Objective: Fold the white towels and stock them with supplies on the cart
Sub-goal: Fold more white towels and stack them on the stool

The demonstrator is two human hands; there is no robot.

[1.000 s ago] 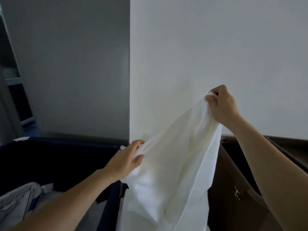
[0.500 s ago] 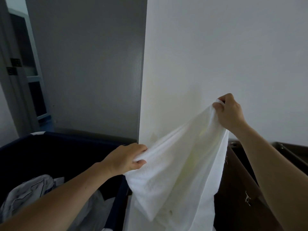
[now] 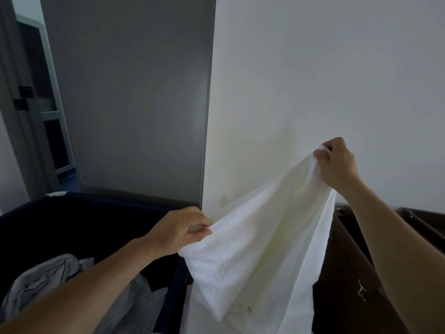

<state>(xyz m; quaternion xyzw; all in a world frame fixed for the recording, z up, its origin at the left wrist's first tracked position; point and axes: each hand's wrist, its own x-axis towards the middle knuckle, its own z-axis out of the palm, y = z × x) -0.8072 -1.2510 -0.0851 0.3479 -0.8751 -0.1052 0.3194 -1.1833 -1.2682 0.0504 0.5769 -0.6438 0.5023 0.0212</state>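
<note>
A person holds a white towel [image 3: 260,249] up in front of a white wall [image 3: 313,68], both bare arms reaching in from the bottom of the frame. The left hand [image 3: 178,230], just left of centre and low, pinches one edge of the cloth between thumb and curled fingers. The right hand [image 3: 337,165], higher and to the right of centre, has its fingers closed round a bunched corner. Between the two grips the towel's top edge runs on a slant, rising from left to right, while the rest hangs in loose folds down the middle of the frame and off its lower edge. It touches neither container below it, as far as can be seen. At lower left stands a dark blue bin [image 3: 72,213] with crumpled grey-white laundry [image 3: 43,280] lying inside, partly hidden by the left forearm. At lower right is a dark brown container [image 3: 349,273] with a small metal clip [image 3: 361,290] on its side. A grey panel [image 3: 132,92] fills the upper left beside the wall, with a door frame [image 3: 14,116] at the far left edge.
</note>
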